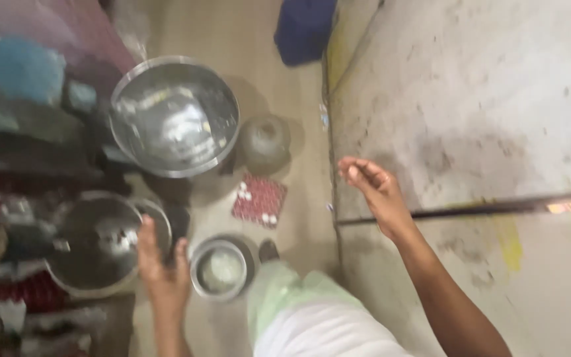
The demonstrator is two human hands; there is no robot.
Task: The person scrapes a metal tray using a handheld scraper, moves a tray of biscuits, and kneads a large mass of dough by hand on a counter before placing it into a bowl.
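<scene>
Steel pot [97,241]: sits on the floor at lower left, its rim just beside the left hand; a smaller steel vessel [156,221] is tucked against its far edge.
Left hand [162,268]: fingers spread and empty, raised at the pot's rim, touching or just short of it; blur hides which.
Small steel bowl [218,270]: just right of that hand, pale contents inside, beside the person's pale-clothed leg [312,317].
Right hand [373,188]: held out over the concrete floor [470,99], fingers loosely curled, pinching nothing I can make out.
Step in hand: apparently reaching to take the pot; a grasp on its rim looks needed.
Red tray [259,199]: farther off, with small white pieces.
Round clay pot [264,141]: beyond it.
Large steel basin [174,116]: farthest, upper left.
</scene>
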